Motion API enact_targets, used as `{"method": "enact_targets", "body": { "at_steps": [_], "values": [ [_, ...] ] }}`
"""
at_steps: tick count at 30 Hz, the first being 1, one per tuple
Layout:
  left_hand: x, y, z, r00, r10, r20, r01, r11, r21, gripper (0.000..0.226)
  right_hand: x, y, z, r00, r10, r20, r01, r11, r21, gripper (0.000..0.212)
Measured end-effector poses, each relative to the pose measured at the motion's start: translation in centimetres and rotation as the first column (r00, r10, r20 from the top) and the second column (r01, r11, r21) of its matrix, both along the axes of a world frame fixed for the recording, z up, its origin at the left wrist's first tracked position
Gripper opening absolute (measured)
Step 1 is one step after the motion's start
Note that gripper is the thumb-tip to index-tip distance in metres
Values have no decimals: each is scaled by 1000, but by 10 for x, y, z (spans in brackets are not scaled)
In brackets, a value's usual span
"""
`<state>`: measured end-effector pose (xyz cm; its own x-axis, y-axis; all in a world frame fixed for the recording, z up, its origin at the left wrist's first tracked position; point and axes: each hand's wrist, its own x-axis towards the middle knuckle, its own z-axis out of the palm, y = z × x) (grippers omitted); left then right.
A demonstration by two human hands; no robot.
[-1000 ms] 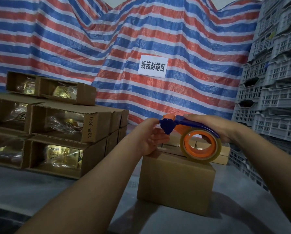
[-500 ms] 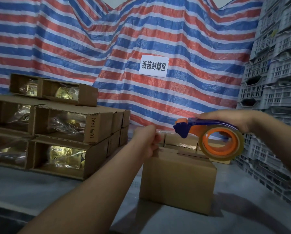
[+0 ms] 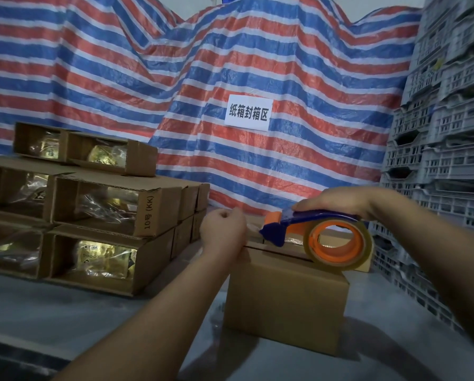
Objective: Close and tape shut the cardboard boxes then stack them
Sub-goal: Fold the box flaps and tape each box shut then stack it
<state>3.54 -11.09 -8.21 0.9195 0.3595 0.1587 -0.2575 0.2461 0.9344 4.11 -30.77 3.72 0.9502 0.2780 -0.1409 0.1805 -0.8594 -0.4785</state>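
Tape dispenser [image 3: 323, 237], gripped in right hand [image 3: 337, 200], is held just right of curled left hand [image 3: 223, 232], apparently pinching tape end at box [image 3: 285, 301] seam running between them.

One closed cardboard box [image 3: 285, 303] sits near the middle of the table, with one tape dispenser [image 3: 326, 237] above it. To the left I count six open-sided boxes [image 3: 112, 204] showing gold packets, and one white sign [image 3: 248, 112] hangs far back. Grey crates [image 3: 450, 133] stack up on the right, too many to count.
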Motion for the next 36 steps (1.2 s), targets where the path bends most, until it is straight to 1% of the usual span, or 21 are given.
{"method": "enact_targets", "body": {
  "at_steps": [2, 4, 6, 9, 14, 21, 25, 27, 29, 32, 36],
  "values": [
    [0, 10, -9, 1000, 13, -14, -12, 997, 73, 14, 1, 4, 0, 1000, 9, 19, -8, 999, -47, 45],
    [-1, 20, -19, 997, -30, -70, 37, 994, 101, 12, 2, 8, -1, 1000, 7, 22, -5, 998, -60, 43],
    [-2, 24, -26, 994, -57, -90, 69, 988, 142, 13, 3, 11, -1, 1000, -10, 13, 10, 998, -64, 44],
    [1, 27, -31, 991, -86, -104, 100, 986, 131, 17, 5, 13, -1, 999, -34, 8, 34, 997, -69, 46],
    [6, 28, -34, 988, -98, -122, 112, 987, 112, 11, 7, 14, -3, 998, 20, 64, -11, 992, -129, 48],
    [14, 28, -47, 981, -109, -159, 127, 986, 111, 9, 10, 10, -5, 998, -5, 68, 12, 994, -105, 48],
    [19, 26, -57, 968, -112, -224, 153, 973, 173, 16, 10, 9, -5, 997, -2, 74, 10, 994, -110, 45],
    [19, 22, -56, 945, -85, -314, 157, 965, 211, 22, 11, 10, -6, 997, 4, 74, 4, 994, -112, 44],
    [19, 18, -55, 914, -116, -390, 210, 955, 209, 23, 11, 11, -6, 996, 6, 87, 4, 993, -115, 42],
    [22, 16, -56, 898, -243, -367, 319, 933, 164, 24, 12, 11, -7, 995, 6, 95, 2, 996, -86, 36],
    [26, 16, -60, 895, -262, -360, 332, 932, 147, 39, 12, 13, -7, 996, 12, 86, -5, 997, -76, 38]
  ]
}}
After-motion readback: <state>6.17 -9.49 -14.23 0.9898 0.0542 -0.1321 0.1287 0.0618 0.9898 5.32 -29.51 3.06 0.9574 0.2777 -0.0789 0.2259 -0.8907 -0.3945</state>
